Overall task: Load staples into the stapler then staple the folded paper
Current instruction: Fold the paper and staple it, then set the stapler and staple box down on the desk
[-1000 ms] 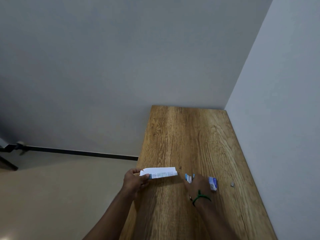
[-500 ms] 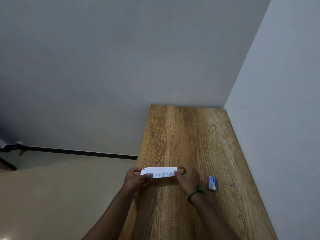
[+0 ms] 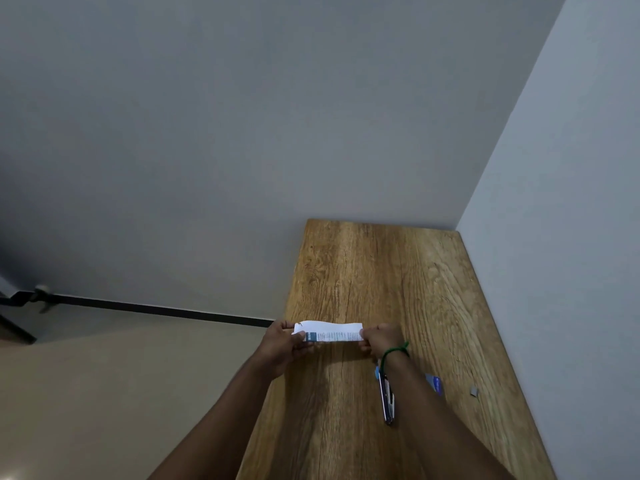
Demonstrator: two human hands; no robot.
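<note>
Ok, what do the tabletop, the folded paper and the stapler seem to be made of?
Tabletop: wood or wood-look laminate, matt, clear grain lines. Folded paper: thin printed paper, matt, top edge wavy. Stapler: seemingly shiny metal, glinting along its length; partly hidden.

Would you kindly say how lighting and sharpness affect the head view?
Head view: dim, even light, no glare; a soft shadow darkens the table nearest the camera; print on the folded paper is too small to read.
</note>
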